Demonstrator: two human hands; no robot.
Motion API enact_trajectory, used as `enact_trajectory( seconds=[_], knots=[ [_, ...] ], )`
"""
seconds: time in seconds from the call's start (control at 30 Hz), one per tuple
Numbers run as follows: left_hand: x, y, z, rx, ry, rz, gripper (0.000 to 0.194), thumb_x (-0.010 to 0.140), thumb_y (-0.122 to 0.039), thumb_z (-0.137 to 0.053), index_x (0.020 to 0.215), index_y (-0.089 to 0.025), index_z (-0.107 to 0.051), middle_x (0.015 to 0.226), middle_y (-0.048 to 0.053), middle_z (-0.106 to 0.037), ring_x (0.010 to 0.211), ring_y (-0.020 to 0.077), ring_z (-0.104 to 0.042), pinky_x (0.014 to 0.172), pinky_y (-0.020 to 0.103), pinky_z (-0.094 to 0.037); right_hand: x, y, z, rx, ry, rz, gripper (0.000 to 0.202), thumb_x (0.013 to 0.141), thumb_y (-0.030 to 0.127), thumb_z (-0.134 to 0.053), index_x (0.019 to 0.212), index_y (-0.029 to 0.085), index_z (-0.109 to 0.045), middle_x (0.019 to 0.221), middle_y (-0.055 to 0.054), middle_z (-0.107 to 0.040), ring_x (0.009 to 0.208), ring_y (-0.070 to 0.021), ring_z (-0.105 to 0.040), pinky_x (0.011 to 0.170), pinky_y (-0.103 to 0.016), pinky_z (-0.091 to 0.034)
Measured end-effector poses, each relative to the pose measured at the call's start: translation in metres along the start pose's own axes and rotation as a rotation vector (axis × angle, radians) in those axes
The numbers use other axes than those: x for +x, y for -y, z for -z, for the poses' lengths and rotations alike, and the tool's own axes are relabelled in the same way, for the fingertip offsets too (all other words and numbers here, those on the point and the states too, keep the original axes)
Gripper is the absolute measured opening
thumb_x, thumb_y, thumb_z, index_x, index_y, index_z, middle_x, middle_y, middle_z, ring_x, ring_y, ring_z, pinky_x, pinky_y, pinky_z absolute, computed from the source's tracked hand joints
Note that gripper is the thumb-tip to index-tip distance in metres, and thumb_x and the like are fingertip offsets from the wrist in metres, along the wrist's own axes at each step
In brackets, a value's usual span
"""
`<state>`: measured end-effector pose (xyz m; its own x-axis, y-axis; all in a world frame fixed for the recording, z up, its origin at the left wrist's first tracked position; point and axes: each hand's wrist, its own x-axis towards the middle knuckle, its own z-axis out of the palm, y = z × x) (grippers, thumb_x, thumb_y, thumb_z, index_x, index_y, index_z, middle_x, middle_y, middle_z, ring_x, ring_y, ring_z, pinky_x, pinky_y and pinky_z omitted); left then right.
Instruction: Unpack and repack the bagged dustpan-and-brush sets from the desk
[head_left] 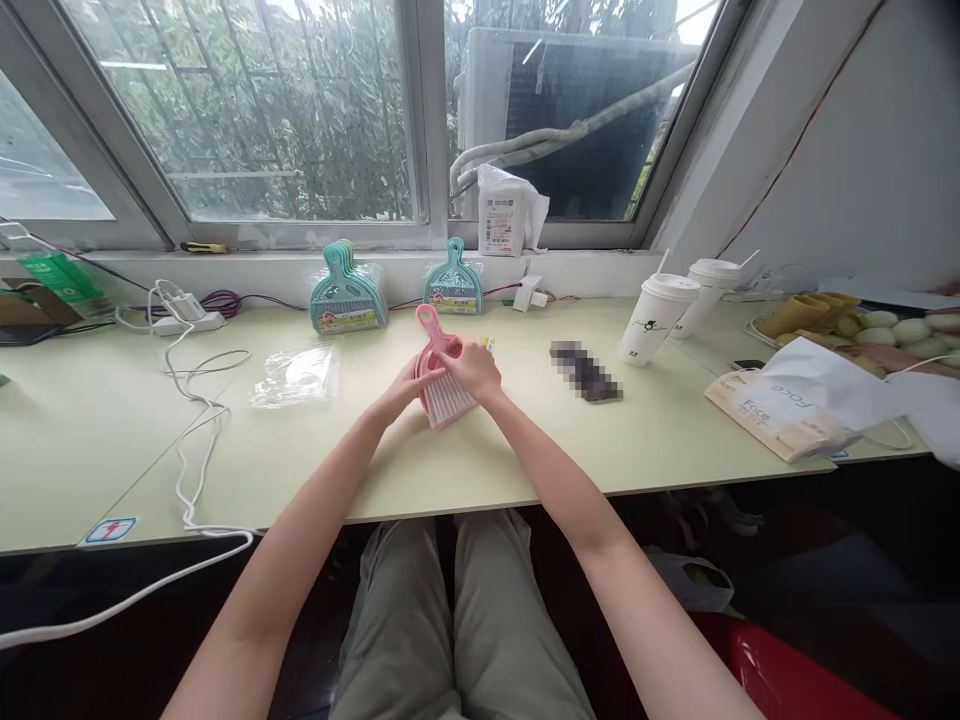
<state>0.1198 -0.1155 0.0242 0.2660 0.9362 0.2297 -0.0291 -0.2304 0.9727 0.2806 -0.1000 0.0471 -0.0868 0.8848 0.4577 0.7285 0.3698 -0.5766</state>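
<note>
A small pink dustpan (429,320) with a matching brush (448,402) nested against it stands tilted over the table, white bristles pointing down. My left hand (403,396) is closed on its left edge, thumb across the front. From the right, my right hand (472,370) grips the set near the top of the brush, its fingers bent and partly covering the pink plastic. A small piece of a printed label shows behind the right hand. Flat clear plastic bags (295,376) lie left of my hands.
Wrapped teal dustpan sets (346,300) lean at the back, with another teal set (453,285) beside them. A blurred dark phone (586,372), white cups (656,318) and a tissue pack (780,400) are to the right. White cables (196,430) trail along the left.
</note>
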Motion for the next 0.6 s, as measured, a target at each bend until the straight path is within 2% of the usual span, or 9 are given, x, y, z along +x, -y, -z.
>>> enact_trajectory(
  seconds=[0.03, 0.1, 0.2, 0.23, 0.3, 0.37, 0.4, 0.5, 0.6],
  knots=[
    [-0.001, -0.001, -0.001, -0.048, 0.027, 0.013, 0.065, 0.074, -0.041, -0.074, 0.134, -0.024, -0.055, 0.125, 0.01, -0.064, 0.114, 0.0303, -0.061, 0.091, 0.039, -0.052, 0.003, -0.005, 0.0, 0.034, 0.012, 0.033, 0.029, 0.093, 0.042, -0.051, 0.097, 0.019, -0.068, 0.101, -0.007, -0.07, 0.092, -0.0161, -0.064, 0.082, -0.025, -0.045],
    [-0.001, 0.0, 0.005, -0.134, -0.024, 0.029, 0.06, 0.072, -0.037, -0.076, 0.127, -0.022, -0.061, 0.122, 0.01, -0.065, 0.113, 0.0294, -0.062, 0.088, 0.035, -0.053, 0.009, -0.02, 0.004, 0.067, -0.016, 0.052, 0.033, 0.098, 0.035, -0.04, 0.104, 0.018, -0.068, 0.11, -0.009, -0.069, 0.097, -0.0159, -0.063, 0.086, -0.026, -0.045],
    [0.003, 0.004, 0.025, -0.285, -0.283, 0.06, 0.043, 0.07, -0.029, -0.076, 0.11, -0.016, -0.067, 0.109, 0.011, -0.07, 0.105, 0.0268, -0.065, 0.086, 0.033, -0.055, 0.013, -0.051, 0.013, -0.048, -0.125, -0.06, 0.038, 0.097, 0.023, -0.037, 0.128, 0.017, -0.058, 0.134, -0.013, -0.057, 0.122, -0.0192, -0.053, 0.101, -0.033, -0.039],
    [0.005, 0.005, 0.032, -0.328, -0.372, 0.066, 0.038, 0.071, -0.026, -0.075, 0.106, -0.016, -0.067, 0.104, 0.01, -0.071, 0.102, 0.0255, -0.066, 0.087, 0.033, -0.056, 0.012, -0.061, 0.016, -0.109, -0.075, -0.086, 0.041, 0.095, 0.022, -0.044, 0.134, 0.018, -0.053, 0.142, -0.013, -0.051, 0.132, -0.0212, -0.044, 0.106, -0.037, -0.034],
    [0.008, 0.008, 0.043, -0.397, -0.491, 0.053, 0.031, 0.073, -0.023, -0.071, 0.103, -0.017, -0.065, 0.098, 0.008, -0.071, 0.099, 0.0225, -0.067, 0.088, 0.032, -0.056, 0.009, -0.076, 0.018, -0.187, 0.137, -0.119, 0.045, 0.092, 0.029, -0.052, 0.137, 0.023, -0.051, 0.149, -0.011, -0.045, 0.141, -0.0247, -0.033, 0.111, -0.047, -0.026],
    [0.01, 0.01, 0.049, -0.444, -0.528, 0.018, 0.026, 0.076, -0.021, -0.068, 0.102, -0.018, -0.064, 0.097, 0.006, -0.07, 0.099, 0.0193, -0.067, 0.089, 0.03, -0.056, 0.006, -0.081, 0.016, -0.221, 0.297, -0.151, 0.041, 0.093, 0.035, -0.053, 0.133, 0.026, -0.056, 0.146, -0.009, -0.049, 0.139, -0.0255, -0.036, 0.111, -0.052, -0.022],
    [0.009, 0.011, 0.05, -0.459, -0.53, 0.006, 0.025, 0.077, -0.019, -0.067, 0.102, -0.019, -0.063, 0.098, 0.005, -0.07, 0.098, 0.0179, -0.067, 0.09, 0.028, -0.056, 0.005, -0.081, 0.014, -0.233, 0.322, -0.166, 0.037, 0.093, 0.037, -0.053, 0.129, 0.027, -0.059, 0.142, -0.009, -0.053, 0.136, -0.0248, -0.041, 0.11, -0.052, -0.023],
    [0.009, 0.015, 0.05, -0.468, -0.53, 0.012, 0.028, 0.075, -0.013, -0.066, 0.101, -0.021, -0.061, 0.099, 0.003, -0.069, 0.098, 0.0154, -0.067, 0.089, 0.026, -0.056, 0.005, -0.071, 0.01, -0.259, 0.228, -0.186, 0.028, 0.092, 0.036, -0.056, 0.114, 0.024, -0.069, 0.124, -0.01, -0.067, 0.123, -0.0226, -0.054, 0.106, -0.043, -0.029],
    [0.008, 0.019, 0.047, -0.443, -0.515, 0.052, 0.035, 0.073, -0.01, -0.065, 0.105, -0.022, -0.059, 0.102, 0.003, -0.068, 0.097, 0.0159, -0.068, 0.086, 0.028, -0.058, 0.009, -0.055, 0.01, -0.206, 0.027, -0.216, 0.032, 0.095, 0.039, -0.05, 0.112, 0.021, -0.07, 0.111, -0.012, -0.072, 0.112, -0.0221, -0.062, 0.096, -0.035, -0.037]
  ],
)
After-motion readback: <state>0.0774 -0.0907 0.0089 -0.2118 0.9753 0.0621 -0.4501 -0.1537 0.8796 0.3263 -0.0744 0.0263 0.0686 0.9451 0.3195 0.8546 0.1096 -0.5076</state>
